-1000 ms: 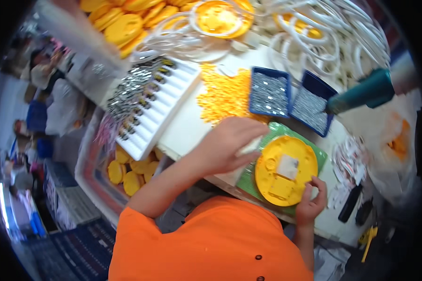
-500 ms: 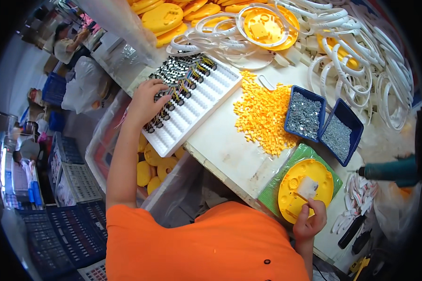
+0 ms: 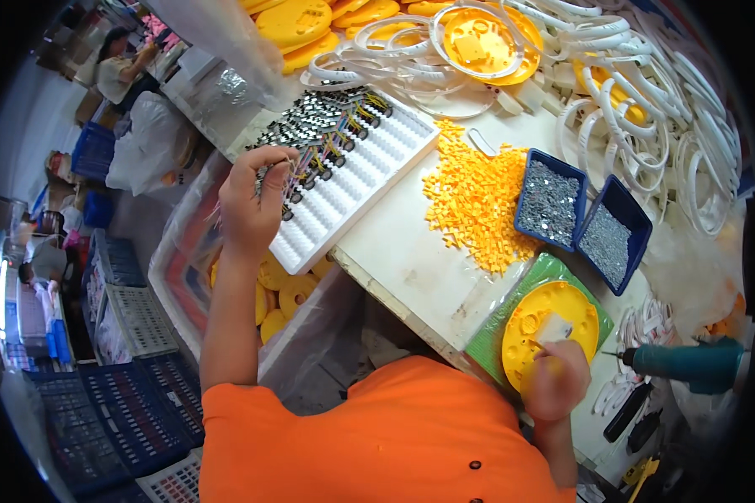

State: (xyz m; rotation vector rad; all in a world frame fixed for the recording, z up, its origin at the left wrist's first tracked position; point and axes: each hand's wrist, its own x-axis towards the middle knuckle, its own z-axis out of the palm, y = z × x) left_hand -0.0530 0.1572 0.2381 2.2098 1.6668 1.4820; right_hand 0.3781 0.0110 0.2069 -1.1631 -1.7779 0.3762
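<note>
My left hand is closed in a pinch on a small wired electronic part, mostly hidden by the fingers. It is just above the left edge of a white ridged foam tray, which bears rows of dark circuit boards with coloured wires and round black ends. My right hand, smeared by motion, is over the lower right part of a round yellow plastic shell. A white block sits in that shell, close to the fingers. Under the shell lies a green pad.
Loose small yellow pieces are heaped mid-table beside two blue bins of small metal parts. White rings and yellow shells crowd the back. A teal power driver hangs at right. Below the tray stands a plastic-lined box.
My left hand has lifted slightly off the tray, its fingers closing on a wired part. My right hand has turned and blurred beside the white block. The teal driver appears lower.
</note>
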